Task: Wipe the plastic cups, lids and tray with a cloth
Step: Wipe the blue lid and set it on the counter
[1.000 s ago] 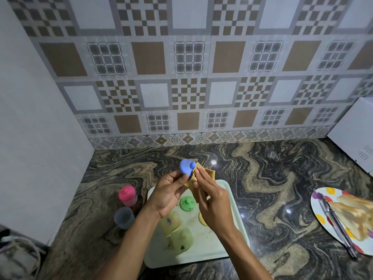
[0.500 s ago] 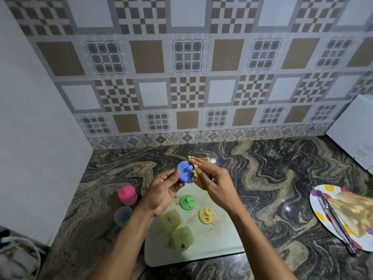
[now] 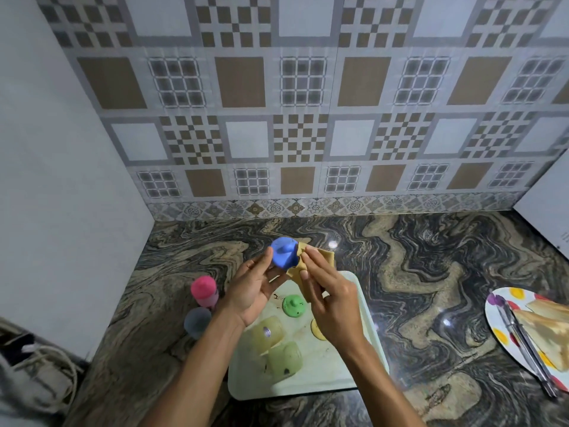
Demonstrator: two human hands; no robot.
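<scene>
change: blue lid (image 3: 283, 257) turns since 0.5 s ago, knob now facing up, cloth (image 3: 326, 258) at its right rim | left hand (image 3: 252, 291): fingertips grip lid above tray (image 3: 371, 340) | right hand (image 3: 332, 303): pinches cloth | task: 1 lid mid-wipe, green lid (image 3: 294, 306) likely waits

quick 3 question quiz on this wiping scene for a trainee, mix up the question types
1. True or false: the green lid lies on the tray.
2. Fill in: the left hand holds a ____ lid.
3. The cloth is held by: A) the left hand B) the right hand C) nobody, it lies on the counter.

Key: 1 true; 2 blue, it is the blue lid; 3 B.
</scene>
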